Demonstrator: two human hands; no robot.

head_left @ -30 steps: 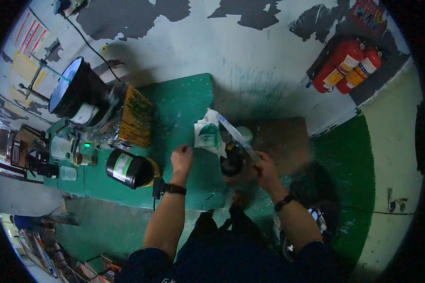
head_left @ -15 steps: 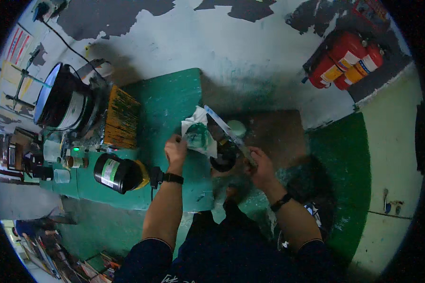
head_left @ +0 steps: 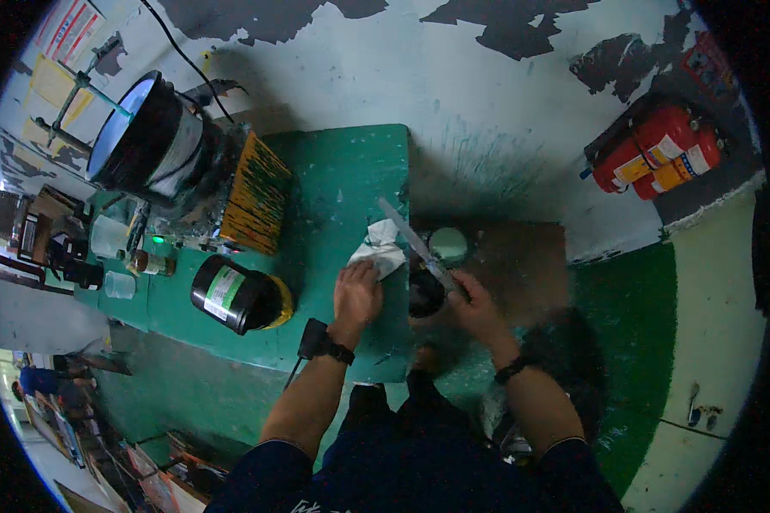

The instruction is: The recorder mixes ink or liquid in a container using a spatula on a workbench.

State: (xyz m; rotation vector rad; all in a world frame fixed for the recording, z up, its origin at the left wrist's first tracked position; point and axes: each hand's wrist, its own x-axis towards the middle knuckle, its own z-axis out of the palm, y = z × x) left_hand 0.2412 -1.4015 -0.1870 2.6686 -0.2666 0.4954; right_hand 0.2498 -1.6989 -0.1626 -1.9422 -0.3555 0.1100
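My right hand (head_left: 479, 315) is wrapped round the handle of a spatula (head_left: 417, 246) with a long flat blade, held slanting over the right edge of the green table. Beneath my left hand (head_left: 358, 295) is a crumpled white cloth (head_left: 383, 244) on the tabletop. The fingers are bent and gathered on its near end, and they hide part of it. The blade's tip rises just past the cloth's far corner. Behind the spatula, a dark round pot (head_left: 425, 295) and a pale green round lid or tub (head_left: 447, 244) sit lower down, beyond the table's edge.
On the green table (head_left: 342, 162) lies a black tub (head_left: 239, 295) with a yellow-stained rim. Left of it stand a large black bucket (head_left: 158, 145), an orange stained panel (head_left: 257, 195) and small clear containers (head_left: 120, 285). Red fire extinguishers (head_left: 659, 152) hang on the right wall.
My left hand has moved right and bunched the cloth, whose green-stained face no longer shows. The spatula remains in my right hand. The view has shifted, so the surroundings sit farther right.
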